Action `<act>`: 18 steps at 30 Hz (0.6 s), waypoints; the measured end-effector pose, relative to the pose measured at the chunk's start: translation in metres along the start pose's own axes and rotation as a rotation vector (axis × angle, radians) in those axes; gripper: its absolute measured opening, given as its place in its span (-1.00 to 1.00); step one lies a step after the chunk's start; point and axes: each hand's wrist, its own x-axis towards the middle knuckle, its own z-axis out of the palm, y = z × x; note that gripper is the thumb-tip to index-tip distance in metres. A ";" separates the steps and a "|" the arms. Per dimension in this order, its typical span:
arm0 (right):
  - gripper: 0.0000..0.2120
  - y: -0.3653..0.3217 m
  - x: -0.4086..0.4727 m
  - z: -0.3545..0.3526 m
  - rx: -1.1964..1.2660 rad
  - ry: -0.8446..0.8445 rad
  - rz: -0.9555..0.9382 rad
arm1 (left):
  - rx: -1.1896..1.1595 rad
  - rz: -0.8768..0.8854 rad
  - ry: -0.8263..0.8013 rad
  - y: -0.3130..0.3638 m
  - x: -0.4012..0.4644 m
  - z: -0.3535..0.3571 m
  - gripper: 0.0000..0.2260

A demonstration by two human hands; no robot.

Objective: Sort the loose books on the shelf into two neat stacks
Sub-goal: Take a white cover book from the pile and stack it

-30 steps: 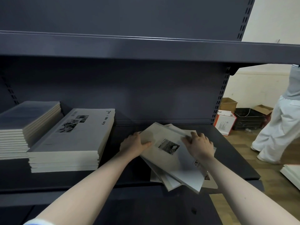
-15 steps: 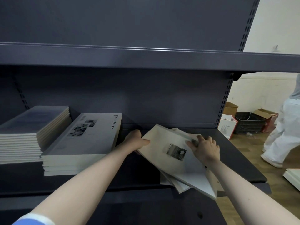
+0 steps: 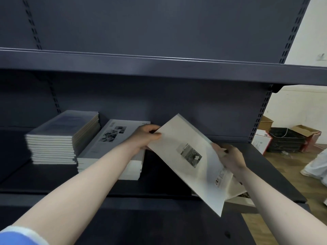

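Pale cream book (image 3: 187,156) tilts above the dark shelf (image 3: 159,181), its left edge pinched by the left hand (image 3: 145,137), its right edge gripped by the right hand (image 3: 230,158). Loose books (image 3: 235,190) seem to lie beneath; two stacks (image 3: 113,149) sit left.

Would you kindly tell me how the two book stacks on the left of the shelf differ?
The left stack is taller, with many thin books; the middle stack is lower. The left stack's top cover looks greyish-blue, while the middle stack's is pale with small dark photos. The left hand reaches across the middle stack, not the left stack. Both lie flat, neatly squared, on the shelf.
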 end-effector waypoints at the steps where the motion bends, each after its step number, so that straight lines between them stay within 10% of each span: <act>1: -0.48 -0.002 -0.002 0.000 0.021 -0.003 0.007 | -0.029 -0.014 0.022 -0.001 -0.003 -0.006 -0.82; 12: -0.46 -0.036 -0.030 0.022 0.584 0.048 0.118 | -0.179 -0.101 0.147 -0.015 -0.040 -0.063 -0.73; 18: -0.82 -0.062 -0.073 0.036 1.043 -0.136 0.217 | -0.252 -0.094 0.113 -0.016 -0.063 -0.094 -0.78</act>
